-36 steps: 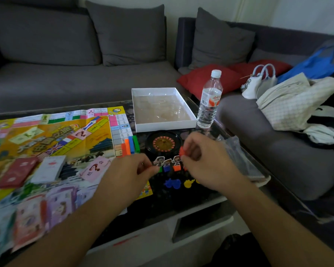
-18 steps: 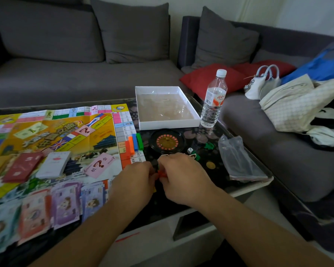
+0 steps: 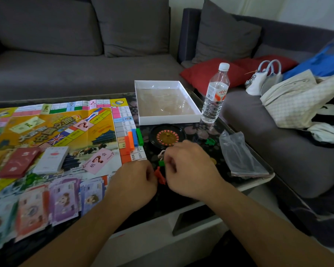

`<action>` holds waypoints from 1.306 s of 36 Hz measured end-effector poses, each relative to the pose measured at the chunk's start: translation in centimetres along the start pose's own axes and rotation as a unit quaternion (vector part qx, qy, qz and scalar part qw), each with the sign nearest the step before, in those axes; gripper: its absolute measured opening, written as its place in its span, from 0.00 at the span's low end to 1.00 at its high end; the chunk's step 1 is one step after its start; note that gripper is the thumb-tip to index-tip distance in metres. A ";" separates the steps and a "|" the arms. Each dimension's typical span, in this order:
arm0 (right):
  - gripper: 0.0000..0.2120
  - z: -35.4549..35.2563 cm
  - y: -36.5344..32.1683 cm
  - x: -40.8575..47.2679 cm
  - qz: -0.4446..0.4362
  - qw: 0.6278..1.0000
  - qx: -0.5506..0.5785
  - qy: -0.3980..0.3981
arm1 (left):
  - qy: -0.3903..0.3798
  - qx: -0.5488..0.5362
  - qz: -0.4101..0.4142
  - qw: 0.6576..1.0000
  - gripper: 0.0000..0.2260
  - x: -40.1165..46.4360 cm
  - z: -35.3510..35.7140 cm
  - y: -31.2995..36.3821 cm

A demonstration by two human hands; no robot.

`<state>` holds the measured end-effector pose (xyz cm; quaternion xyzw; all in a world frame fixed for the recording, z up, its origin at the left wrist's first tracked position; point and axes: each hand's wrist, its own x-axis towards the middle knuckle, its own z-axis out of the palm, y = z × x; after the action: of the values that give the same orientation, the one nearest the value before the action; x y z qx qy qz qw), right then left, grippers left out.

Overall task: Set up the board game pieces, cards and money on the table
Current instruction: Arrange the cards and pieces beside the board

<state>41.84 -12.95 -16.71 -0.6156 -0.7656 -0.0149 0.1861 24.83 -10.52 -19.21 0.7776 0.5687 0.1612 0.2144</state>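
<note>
While both hands meet beside the game board, left hand and right hand fingers curled on small red pieces

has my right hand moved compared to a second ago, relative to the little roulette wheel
Yes. The right hand has pulled back from the roulette wheel toward the table's near edge and closer to the left hand.

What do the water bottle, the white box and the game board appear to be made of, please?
Water bottle: clear plastic, glossy; see-through wall, white cap. White box: probably cardboard, matte, thin folded walls; its shiny inside suggests a clear film. Game board: printed paper, likely; fold creases show.
</note>
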 end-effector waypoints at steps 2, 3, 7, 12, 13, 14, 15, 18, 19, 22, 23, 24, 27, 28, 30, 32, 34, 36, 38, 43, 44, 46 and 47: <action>0.07 -0.9 1.1 0.3 0.065 0.996 0.043 0.042 | -0.006 -0.009 0.004 1.000 0.07 -0.1 0.0 0.1; 0.08 -1.2 2.1 0.5 0.105 0.991 0.052 0.061 | -0.009 -0.014 0.006 1.000 0.07 -0.1 0.0 0.1; 0.13 -2.6 6.5 1.4 0.242 0.968 0.036 0.051 | -0.012 -0.023 0.000 1.000 0.07 0.0 0.1 0.2; 0.25 -1.7 11.1 1.8 0.292 0.954 -0.029 -0.054 | 0.037 -0.037 -0.007 0.999 0.07 0.3 0.1 0.4; 0.24 -1.1 11.7 1.7 0.288 0.955 -0.025 -0.062 | 0.043 -0.039 -0.004 0.998 0.07 0.4 0.1 0.6; 0.21 -0.7 12.0 1.7 0.286 0.956 -0.016 -0.067 | 0.047 -0.042 0.001 0.998 0.07 0.4 0.1 0.8; 0.19 -0.3 12.2 1.7 0.283 0.957 -0.007 -0.067 | 0.051 -0.044 0.005 0.998 0.06 0.4 0.1 0.9; 0.07 0.2 12.4 1.7 0.278 0.960 -0.002 -0.036 | 0.063 -0.060 0.021 0.996 0.06 0.4 0.1 1.3; 0.04 0.2 12.2 1.7 0.275 0.961 0.001 -0.029 | 0.064 -0.063 0.026 0.996 0.06 0.4 0.1 1.5; 0.07 0.2 12.2 1.5 0.273 0.961 0.010 -0.033 | 0.072 -0.071 0.039 0.994 0.05 0.5 0.2 1.9; 0.08 -0.1 12.2 1.5 0.274 0.961 0.020 -0.032 | 0.078 -0.075 0.044 0.993 0.05 0.5 0.2 2.0; 0.09 -0.6 12.1 1.3 0.279 0.959 0.033 -0.029 | 0.082 -0.081 0.051 0.992 0.05 0.5 0.2 2.1; 0.09 -2.8 11.1 0.7 0.282 0.954 0.098 0.007 | 0.087 -0.097 0.084 0.988 0.06 0.4 0.4 2.6; 0.08 -3.5 10.6 0.3 0.283 0.948 0.142 0.021 | 0.086 -0.098 0.099 0.987 0.07 0.4 0.4 2.8; 0.06 -4.7 9.1 -0.4 0.275 0.929 0.246 0.035 | 0.081 -0.104 0.135 0.982 0.11 0.5 0.5 3.5; 0.06 -5.5 7.6 -0.9 0.243 0.919 0.309 0.020 | 0.076 -0.126 0.176 0.973 0.16 0.7 0.6 4.2; 0.09 -5.8 6.3 -1.2 0.208 0.911 0.357 -0.001 | 0.066 -0.160 0.201 0.964 0.18 0.7 0.4 5.2; 0.10 -6.0 5.5 -1.3 0.188 0.900 0.393 -0.018 | 0.065 -0.174 0.222 0.957 0.15 0.8 0.3 5.9; 0.10 -6.3 5.1 -1.4 0.181 0.889 0.419 -0.038 | 0.082 -0.165 0.222 0.957 0.09 0.9 0.2 6.4; 0.06 -5.3 7.9 -0.8 0.257 0.877 0.406 0.001 | 0.069 -0.163 0.148 0.973 0.05 0.9 -0.2 6.6; 0.06 -4.6 8.7 -0.5 0.284 0.891 0.353 0.016 | 0.071 -0.159 0.144 0.974 0.05 0.9 -0.2 6.5; 0.06 -3.0 10.0 0.3 0.304 0.925 0.227 0.017 | 0.079 -0.148 0.139 0.976 0.06 1.0 -0.1 6.2; 0.05 -2.2 10.5 0.7 0.297 0.937 0.181 0.008 | 0.083 -0.139 0.137 0.977 0.06 1.0 0.0 6.1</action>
<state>52.29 -10.35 -16.61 -0.7711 -0.5358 0.1750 0.2962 30.09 -11.12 -16.03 0.7948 0.4446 0.3305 0.2479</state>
